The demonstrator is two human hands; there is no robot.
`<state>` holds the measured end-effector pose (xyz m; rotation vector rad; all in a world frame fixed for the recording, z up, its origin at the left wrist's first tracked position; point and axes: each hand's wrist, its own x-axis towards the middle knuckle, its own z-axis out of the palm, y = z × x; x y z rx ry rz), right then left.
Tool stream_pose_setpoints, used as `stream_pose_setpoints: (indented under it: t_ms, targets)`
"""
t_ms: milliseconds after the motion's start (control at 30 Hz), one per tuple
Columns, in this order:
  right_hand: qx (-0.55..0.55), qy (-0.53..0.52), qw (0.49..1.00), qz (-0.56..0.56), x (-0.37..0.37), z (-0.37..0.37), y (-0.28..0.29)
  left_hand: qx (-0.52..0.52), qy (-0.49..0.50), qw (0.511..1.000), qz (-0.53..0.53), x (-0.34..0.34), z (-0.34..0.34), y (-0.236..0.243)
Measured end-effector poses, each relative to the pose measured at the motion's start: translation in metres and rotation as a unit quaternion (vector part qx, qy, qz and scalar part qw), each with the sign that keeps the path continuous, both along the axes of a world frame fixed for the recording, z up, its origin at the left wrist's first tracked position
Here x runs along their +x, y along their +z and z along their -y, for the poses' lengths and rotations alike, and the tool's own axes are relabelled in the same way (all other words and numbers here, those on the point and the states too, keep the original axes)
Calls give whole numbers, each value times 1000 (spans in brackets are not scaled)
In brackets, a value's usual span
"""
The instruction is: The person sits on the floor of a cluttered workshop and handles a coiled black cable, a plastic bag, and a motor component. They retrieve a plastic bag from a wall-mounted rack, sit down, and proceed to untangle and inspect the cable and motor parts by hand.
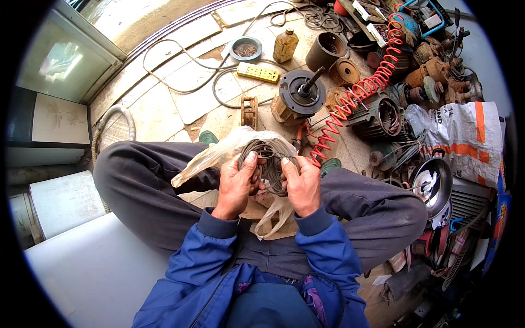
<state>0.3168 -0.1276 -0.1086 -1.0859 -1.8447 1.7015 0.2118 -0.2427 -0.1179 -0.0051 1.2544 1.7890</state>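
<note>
Between my two hands is a bundle of dark, thin rings or coiled loops (pixel 269 158); whether it is wire or rubber I cannot tell. My left hand (pixel 235 185) grips its left side, thumb on top, and my right hand (pixel 302 186) grips the right side the same way. A crumpled whitish plastic bag (pixel 208 162) lies behind and under the bundle, over my lap, its handle hanging below my hands. Just beyond stand a motor with an upright shaft (pixel 302 94) and a rusty spool-shaped part (pixel 249 112).
A red coiled air hose (pixel 358 93) runs along the right. Motors and parts, including a finned motor housing (pixel 377 117), crowd that side by a white sack (pixel 465 136). Farther off are a yellow power strip (pixel 257 72), a bowl (pixel 245 49) and a bottle (pixel 285 45).
</note>
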Motion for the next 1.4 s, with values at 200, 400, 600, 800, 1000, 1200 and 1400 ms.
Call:
stream_pose_setpoints:
  t_ms: [200, 400, 600, 800, 1000, 1200, 1400]
  targets:
    - [-59, -17, 998, 10, 2, 0, 2, -6, 4, 1000, 9, -3, -1, 4]
    - [37, -23, 999, -23, -1, 1, 9, 164, 12, 950, 267, -10, 4, 10]
    - [-393, -50, 900, -184, 7, -13, 8, 154, -26, 973, 168, -9, 5, 10]
    - [-249, -31, 962, -111, 6, -10, 5, 36, 1, 998, 54, -6, 0, 9]
    - [-254, -82, 956, -118, 3, -12, 10, 39, 82, 994, 57, -13, 3, -4]
    - [-316, -95, 929, -165, 10, -23, 14, 15, 155, 986, 56, -25, 8, -8]
    - [-321, -118, 920, -192, 21, -40, 17, 28, 179, 983, 34, -34, 14, 4]
